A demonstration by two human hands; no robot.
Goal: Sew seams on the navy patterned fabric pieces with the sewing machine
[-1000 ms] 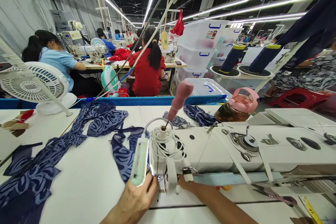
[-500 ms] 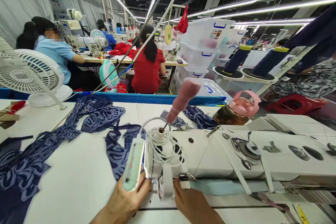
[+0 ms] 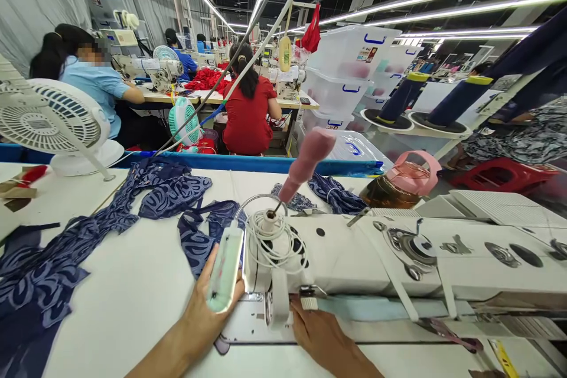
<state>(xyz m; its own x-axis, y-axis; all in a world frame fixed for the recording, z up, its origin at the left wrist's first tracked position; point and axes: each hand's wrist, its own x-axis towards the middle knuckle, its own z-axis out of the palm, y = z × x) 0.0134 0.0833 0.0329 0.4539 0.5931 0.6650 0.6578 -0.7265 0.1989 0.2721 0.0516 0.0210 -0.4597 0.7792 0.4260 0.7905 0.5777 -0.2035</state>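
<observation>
My left hand (image 3: 206, 301) lies left of the sewing machine head (image 3: 261, 274), partly behind a pale green lamp (image 3: 225, 271). Its visible fingers are stretched out and apart, reaching to the near edge of a navy patterned lace piece (image 3: 194, 248); the lamp hides any contact. My right hand (image 3: 319, 331) rests at the right of the needle area, fingers together and bent. Its fingertips go under the machine head, and whatever they pinch is hidden. Between the hands are the metal needle plate (image 3: 248, 322) and the white guard (image 3: 279, 295).
More navy lace (image 3: 104, 218) runs along the left of the table. A pink-handled screwdriver (image 3: 305, 162) stands in the machine top. Behind are a pink-lidded jug (image 3: 405, 183), a white fan (image 3: 66, 118) and thread cones (image 3: 403, 97). Co-workers sit beyond the blue edge (image 3: 248, 162).
My left hand has moved slightly left and forward from the needle area, its fingers now reaching up past the lamp towards the navy lace. My right hand stays almost in place.
</observation>
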